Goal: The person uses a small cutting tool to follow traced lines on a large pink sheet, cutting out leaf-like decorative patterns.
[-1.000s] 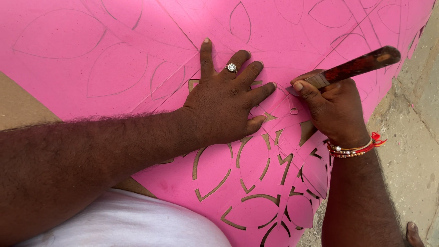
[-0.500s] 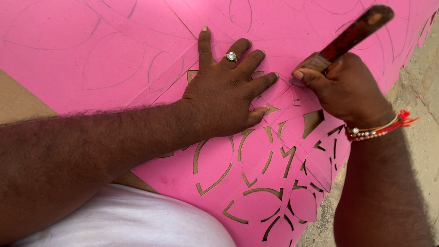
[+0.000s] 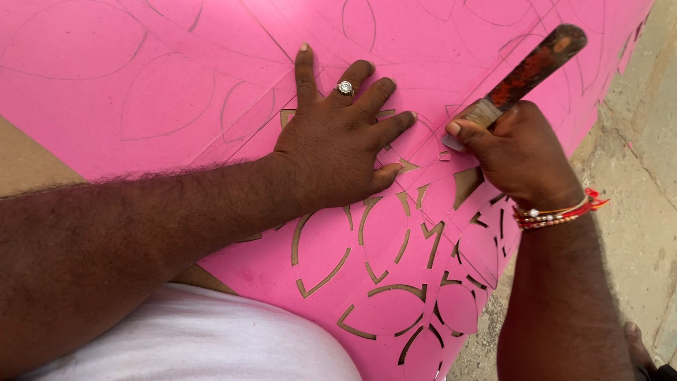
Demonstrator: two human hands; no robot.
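Note:
A large pink sheet (image 3: 162,77) with pencilled leaf shapes lies flat; its near part carries several cut-out leaf slots (image 3: 374,282). My left hand (image 3: 338,144), with a ring on one finger, presses flat on the sheet with fingers spread. Just to its right, my right hand (image 3: 518,155) grips a knife with a worn red-brown handle (image 3: 539,63); the blade end meets the sheet close to my left fingertips. The blade tip is mostly hidden by my thumb.
A brown board (image 3: 25,159) shows under the sheet at the left. Rough grey ground (image 3: 635,190) runs along the right edge. White cloth (image 3: 197,339) covers my lap at the bottom. A red and beaded bracelet (image 3: 557,210) circles my right wrist.
My right hand with the knife has shifted a little up the sheet and the handle now tilts steeper. My left hand has slid slightly upward, still pressed flat.

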